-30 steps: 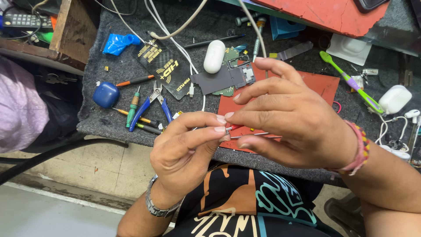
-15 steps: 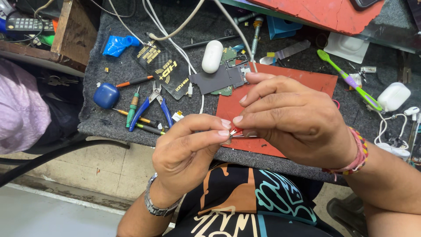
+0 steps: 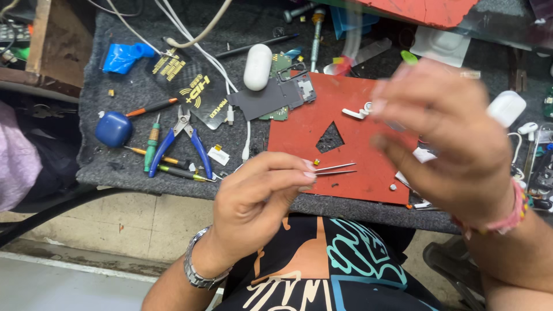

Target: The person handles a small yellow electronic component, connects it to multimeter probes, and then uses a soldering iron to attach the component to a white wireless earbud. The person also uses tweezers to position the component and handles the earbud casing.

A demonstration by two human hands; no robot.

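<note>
Tweezers (image 3: 334, 169): pinched in my left hand (image 3: 262, 198) fingers, tips over red mat (image 3: 305, 135) on the surface. My right hand (image 3: 446, 138): blurred, fingers loosely spread, holding nothing visible. Blue-handled pliers (image 3: 187, 141) lie left.

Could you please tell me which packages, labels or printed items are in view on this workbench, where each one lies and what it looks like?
Black printed packet: flat, dark with yellow print, upper middle of the grey mat, under the white cables.
Blue wrapper: crumpled, glossy, near the mat's upper left corner.
Small white tag: pale rectangle right of the blue-handled pliers.
No screens show; the left hand holds tweezers, the right hand is blurred.
</note>
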